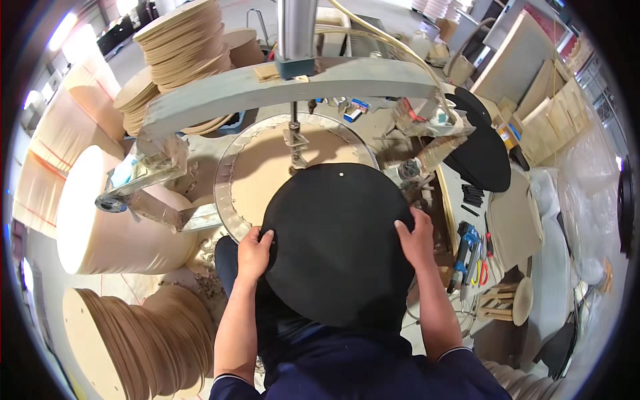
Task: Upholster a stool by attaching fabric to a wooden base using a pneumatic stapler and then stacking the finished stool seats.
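Between my two hands I hold a large round black disc point(340, 247), with a small pale hole or dot near its far edge. My left hand point(255, 253) grips its left edge, thumb on top. On the right edge my right hand point(416, 237) holds it the same way; the fingers beneath are hidden. The disc is over my lap and covers the near part of a round machine table point(225, 180). On that table lies a tan round board point(267, 160) with ragged material around its rim. A vertical rod point(294, 133) comes down over the board.
A grey arched beam point(373, 79) spans the machine. Stacked tan discs point(183, 47) stand behind left; more discs point(147, 340) sit near left beside a wrapped roll point(113, 213). At right, a side table holds black pieces point(481, 153), a blue power tool point(465, 253) and scissors point(483, 270).
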